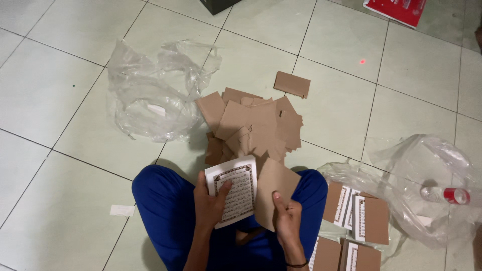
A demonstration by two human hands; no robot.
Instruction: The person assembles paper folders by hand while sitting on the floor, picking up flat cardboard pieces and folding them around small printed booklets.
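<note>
A seated person in blue trousers is seen from above on a pale tiled floor (60, 90). The left hand (210, 203) is closed on a white booklet (233, 190), thumb laid across its printed face and fingers hidden beneath; the right hand (287, 221) is closed on a brown card sheet (273, 188), thumb on top near the lower edge. Both items are held over the lap, at roughly 6 o'clock in the view, the sheet just beside the booklet at its 3 o'clock and overlapping its edge. The booklet shows a white margin and an ornate dark border round dense text. It is judged light, thin and somewhat flexible, best pinched by a long edge or supported flat from below; the card sheet is judged stiffer, light, prone to creasing at the corners, and best held by an edge. A heap of similar brown card pieces (253, 128) lies at 12 o'clock from the hands. Crumpled clear plastic wrap (150, 90) lies at 10 o'clock. Further booklets in a plastic bag (356, 213) lie at 3 o'clock, with a plastic bottle (444, 194) beyond.
</note>
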